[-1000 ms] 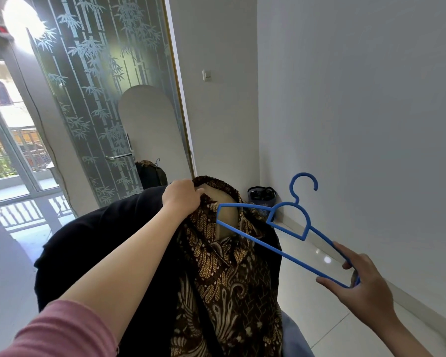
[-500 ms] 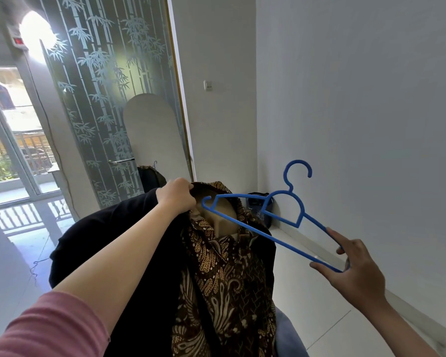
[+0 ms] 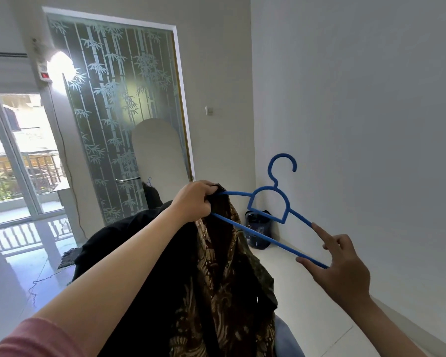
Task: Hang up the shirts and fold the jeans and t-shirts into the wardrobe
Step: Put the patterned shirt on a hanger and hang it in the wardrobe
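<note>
Head view, left hand (image 3: 193, 200) gripping batik shirt (image 3: 224, 274), right hand (image 3: 341, 266) seemingly pinching hanger's (image 3: 265, 204) end

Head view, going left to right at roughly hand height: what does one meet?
Balcony window → bamboo-patterned door → left hand gripping the batik shirt → blue hanger → right hand → white wall.

No readable text, label, brand or number shows anywhere; the small white box with a red patch (image 3: 43, 72) high on the wall is too blurred to read.
</note>
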`<state>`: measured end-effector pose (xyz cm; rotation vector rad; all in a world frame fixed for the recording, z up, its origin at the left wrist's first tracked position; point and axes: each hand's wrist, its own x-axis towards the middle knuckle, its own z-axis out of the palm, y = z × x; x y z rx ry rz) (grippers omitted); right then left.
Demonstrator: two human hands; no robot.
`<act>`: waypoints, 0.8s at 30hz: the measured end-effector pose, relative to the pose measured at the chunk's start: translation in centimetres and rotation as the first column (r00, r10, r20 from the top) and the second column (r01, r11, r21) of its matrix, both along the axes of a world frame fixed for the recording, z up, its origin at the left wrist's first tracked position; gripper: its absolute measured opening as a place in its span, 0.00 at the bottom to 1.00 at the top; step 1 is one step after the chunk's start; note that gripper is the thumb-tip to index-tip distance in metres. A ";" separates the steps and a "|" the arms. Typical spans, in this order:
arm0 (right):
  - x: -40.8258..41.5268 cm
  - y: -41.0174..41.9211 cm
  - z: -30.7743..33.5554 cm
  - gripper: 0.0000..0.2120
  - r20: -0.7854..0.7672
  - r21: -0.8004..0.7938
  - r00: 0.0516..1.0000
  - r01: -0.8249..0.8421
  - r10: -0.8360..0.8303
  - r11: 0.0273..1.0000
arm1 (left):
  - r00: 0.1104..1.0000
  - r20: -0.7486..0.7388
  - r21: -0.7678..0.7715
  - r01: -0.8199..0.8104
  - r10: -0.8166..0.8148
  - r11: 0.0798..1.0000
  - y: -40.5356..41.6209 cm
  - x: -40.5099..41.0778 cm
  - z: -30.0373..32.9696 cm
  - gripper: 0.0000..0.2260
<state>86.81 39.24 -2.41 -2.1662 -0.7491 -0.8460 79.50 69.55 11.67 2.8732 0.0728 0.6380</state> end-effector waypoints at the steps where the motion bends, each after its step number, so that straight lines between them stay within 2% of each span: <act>1: -0.6 -0.2 0.3 0.42 0.024 -0.001 1.000 0.019 -0.019 1.000 | 1.000 0.012 -0.007 0.020 -0.020 1.000 -0.8 -0.5 0.5 0.22; 13: -11.5 -4.5 6.2 0.41 0.217 0.095 0.965 0.126 -0.144 0.987 | 0.949 0.180 -0.117 0.281 -0.258 0.953 -12.9 -8.8 8.5 0.20; 20: -19.6 -8.0 9.0 0.40 0.259 0.181 0.945 0.158 -0.202 0.971 | 0.904 0.184 -0.079 0.405 -0.386 0.911 -18.2 -16.5 11.7 0.22; 24: -24.6 -10.9 10.0 0.38 0.313 0.204 0.921 0.175 -0.233 0.963 | 0.916 0.139 0.023 0.376 -0.375 0.926 -18.9 -20.9 11.4 0.21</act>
